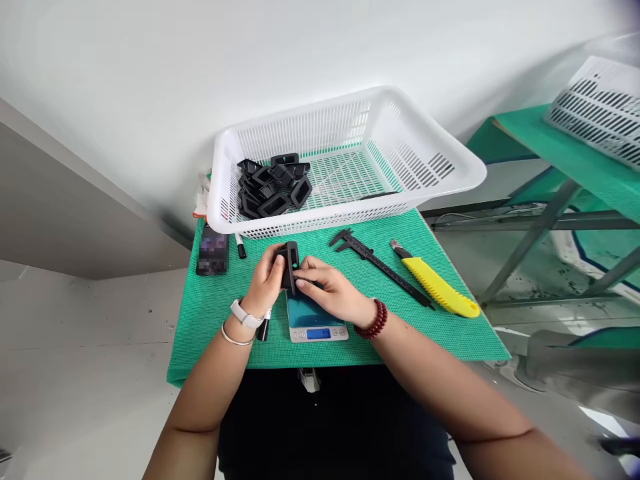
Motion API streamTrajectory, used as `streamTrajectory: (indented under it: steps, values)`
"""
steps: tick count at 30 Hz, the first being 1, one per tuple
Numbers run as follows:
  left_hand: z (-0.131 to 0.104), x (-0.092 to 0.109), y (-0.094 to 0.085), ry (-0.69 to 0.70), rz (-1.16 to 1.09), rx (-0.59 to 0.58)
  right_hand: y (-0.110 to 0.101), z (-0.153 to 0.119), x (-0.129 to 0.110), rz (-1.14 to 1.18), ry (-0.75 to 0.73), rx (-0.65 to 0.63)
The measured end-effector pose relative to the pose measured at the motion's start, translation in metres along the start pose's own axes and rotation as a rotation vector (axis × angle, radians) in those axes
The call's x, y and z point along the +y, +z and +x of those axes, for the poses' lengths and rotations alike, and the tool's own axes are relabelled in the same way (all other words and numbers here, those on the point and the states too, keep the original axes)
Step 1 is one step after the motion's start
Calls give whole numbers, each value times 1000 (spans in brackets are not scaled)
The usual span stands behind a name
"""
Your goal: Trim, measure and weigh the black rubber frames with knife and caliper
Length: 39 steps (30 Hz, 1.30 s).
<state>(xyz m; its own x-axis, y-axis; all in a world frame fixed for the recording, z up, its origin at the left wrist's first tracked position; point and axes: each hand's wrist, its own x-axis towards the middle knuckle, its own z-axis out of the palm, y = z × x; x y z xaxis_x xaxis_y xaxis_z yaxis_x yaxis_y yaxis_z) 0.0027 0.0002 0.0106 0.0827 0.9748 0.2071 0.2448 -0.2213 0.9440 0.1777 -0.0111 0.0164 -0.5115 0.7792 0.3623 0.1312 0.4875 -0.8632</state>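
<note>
My left hand (267, 283) is closed around a black plastic frame-shaped part (291, 263), held upright above the scale. On the part's right side, my right hand (330, 288) has its fingers bent, with thumb and fingertips pinching its lower edge. Below both hands lies a digital scale (319, 333) with a blue-green plate and a lit display. A black marker (263, 329) lies beside the scale, partly hidden by my left wrist. More black parts of the same sort (273, 187) are heaped in the left end of a white basket (350, 212).
Right of the scale lie a black caliper (383, 268) and a yellow utility knife (437, 283). A dark box (213, 252) and another marker (241, 247) are on the left of the green-covered table (200, 333). Another white basket (600, 110) stands on a second table.
</note>
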Motion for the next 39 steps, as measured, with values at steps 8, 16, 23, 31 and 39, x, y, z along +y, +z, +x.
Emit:
streamTrajectory:
  steps: [8,16,23,31,39]
  values:
    - [0,6,3,-352,-395,-159,-4,0,2,-8,-95,7]
    - [0,14,1,-413,-497,-177,-2,-1,9,218,-71,70]
    - [1,14,1,-466,-566,-206,-4,-2,6,321,-45,100]
    - [-1,15,3,-510,-587,-275,1,-3,4,-80,17,572]
    - [-3,9,9,-539,-616,-215,11,-5,-3,-231,-254,302]
